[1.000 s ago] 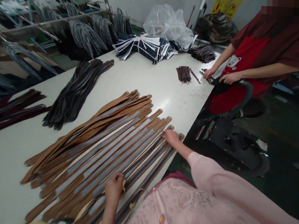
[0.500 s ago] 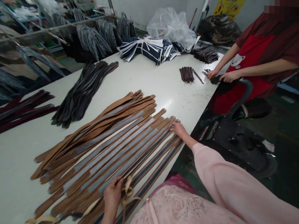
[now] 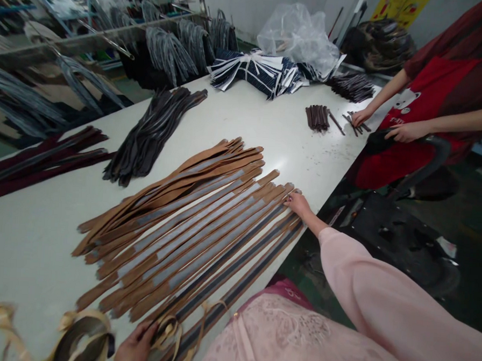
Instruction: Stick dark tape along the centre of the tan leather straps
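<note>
The long white worktable [image 3: 268, 128] carries a fanned row of long tan leather straps with grey tape down their centres [image 3: 190, 221]. The long axis of the straps runs from about 7 o'clock, near the person, to about 1 o'clock, away from the person. The nearest straps in the row show a dark centre stripe [image 3: 224, 266] instead of grey and lie along the table edge.

The right hand [image 3: 299, 203] rests palm down on the far ends of the straps nearest the edge, at about 2 o'clock from the person's body. Its fingers are extended and pressed flat; they enclose nothing.

The left hand [image 3: 135, 347] sits at the near ends, at about 7 o'clock along the same axis. Its fingers are curled around a thin curling pale backing strip [image 3: 172, 330] that loops up from a dark-striped strap. The strap therefore lies between the two hands, lengthwise, with the left hand at the peeling end. A loose coil of peeled pale strip [image 3: 81, 334] lies just beside the left hand at 9 o'clock.

At 1 o'clock, well apart, a co-worker's hand [image 3: 361, 118] touches small dark pieces [image 3: 317, 117].
</note>
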